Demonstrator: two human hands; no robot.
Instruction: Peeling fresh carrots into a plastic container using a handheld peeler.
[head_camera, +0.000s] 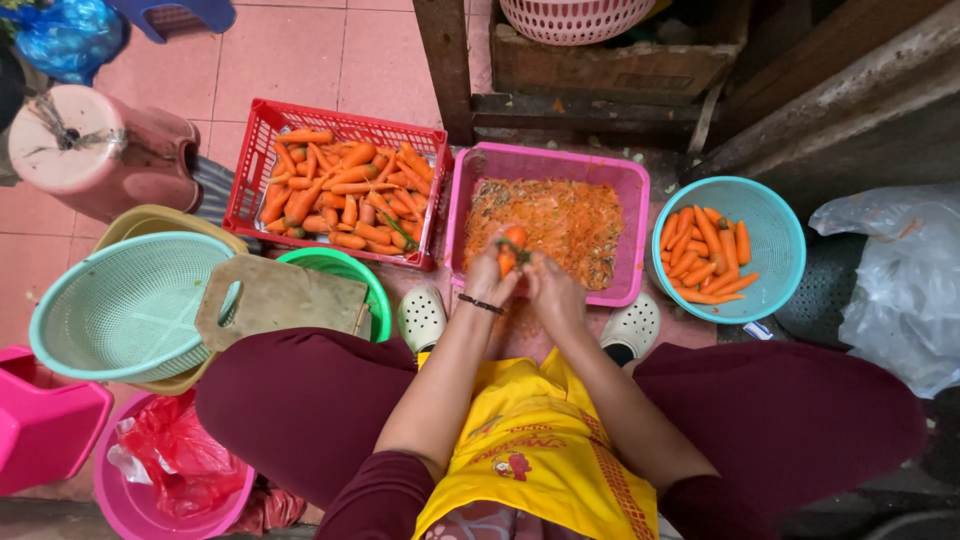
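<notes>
Gripping one carrot (514, 240) over the pink basin (632, 190) of peelings, your left hand (492, 278) clamps it while your right hand (548, 282) closes alongside, fingers near the working end—a slip could nick them.

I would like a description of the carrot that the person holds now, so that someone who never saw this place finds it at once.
Start at the pink tub full of orange peelings, between the red crate and the turquoise basket. Above its near edge the left hand and right hand meet. The carrot is gripped between them, the only one held in the air, not lying in a container.
</notes>
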